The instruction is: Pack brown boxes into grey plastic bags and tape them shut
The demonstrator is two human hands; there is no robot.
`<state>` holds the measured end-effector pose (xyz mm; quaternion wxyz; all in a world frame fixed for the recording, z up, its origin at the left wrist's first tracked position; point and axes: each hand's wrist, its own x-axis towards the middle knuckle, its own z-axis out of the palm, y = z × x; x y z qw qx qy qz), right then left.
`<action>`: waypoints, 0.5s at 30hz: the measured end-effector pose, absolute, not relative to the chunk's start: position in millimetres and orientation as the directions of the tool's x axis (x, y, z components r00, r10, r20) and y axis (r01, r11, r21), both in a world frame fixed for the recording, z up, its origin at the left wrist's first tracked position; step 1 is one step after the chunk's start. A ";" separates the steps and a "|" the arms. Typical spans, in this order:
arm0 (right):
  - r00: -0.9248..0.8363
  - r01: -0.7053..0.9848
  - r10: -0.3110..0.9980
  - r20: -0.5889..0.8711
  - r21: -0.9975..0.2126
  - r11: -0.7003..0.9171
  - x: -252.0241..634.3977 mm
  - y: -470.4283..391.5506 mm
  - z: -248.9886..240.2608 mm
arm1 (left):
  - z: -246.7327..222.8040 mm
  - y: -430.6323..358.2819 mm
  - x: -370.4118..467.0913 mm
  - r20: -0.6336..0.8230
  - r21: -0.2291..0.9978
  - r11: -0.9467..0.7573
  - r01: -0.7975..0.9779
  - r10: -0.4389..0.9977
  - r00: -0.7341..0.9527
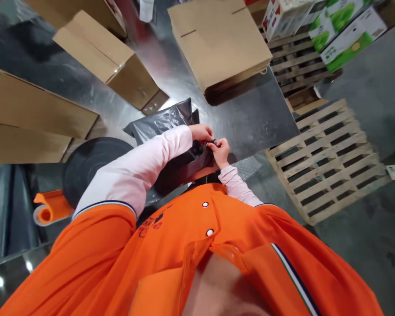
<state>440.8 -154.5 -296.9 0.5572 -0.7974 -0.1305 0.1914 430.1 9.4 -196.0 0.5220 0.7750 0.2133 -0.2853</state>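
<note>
Two hands (221, 151) pinching dark plastic (212, 141), glossy creased black package (163, 121), smooth metal table (253, 114)

Glossy, creased black plastic forms the bag (163, 122); the surface (256, 116) is smooth metal with a bright sheen. The far stack (220, 41) is matt brown cardboard, the right pallet (329, 163) bare wood, the shirt (191, 219) matt cloth.

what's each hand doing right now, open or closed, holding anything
Left hand: closed, fingertips pinching what looks like dark plastic.
Right hand: closed, thumb and fingers pinching the same dark plastic beside the left.
</note>
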 end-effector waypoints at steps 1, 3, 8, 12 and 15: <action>0.890 -0.023 0.421 -0.175 -0.940 -0.341 441.1 -153.2 -295.6 | -194.8 5.4 425.8 -0.682 0.664 -0.345 0.663 0.082 0.726; 0.881 -0.070 0.422 -0.215 -0.940 -0.333 440.9 -150.9 -292.4 | -192.6 -2.1 418.2 -0.667 0.642 -0.327 0.693 0.207 0.715; 0.885 -0.152 0.384 -0.264 -0.942 -0.298 439.9 -150.1 -285.1 | -189.2 -3.1 412.9 -0.558 0.687 -0.227 0.690 0.443 0.701; 0.903 -0.133 0.356 -0.239 -0.945 -0.298 440.6 -151.5 -282.6 | -189.0 10.5 417.3 -0.592 0.743 -0.154 0.651 0.303 0.747; 0.916 -0.099 0.346 -0.205 -0.949 -0.300 440.4 -149.7 -282.4 | -189.6 18.6 422.2 -0.690 0.697 -0.254 0.670 0.016 0.724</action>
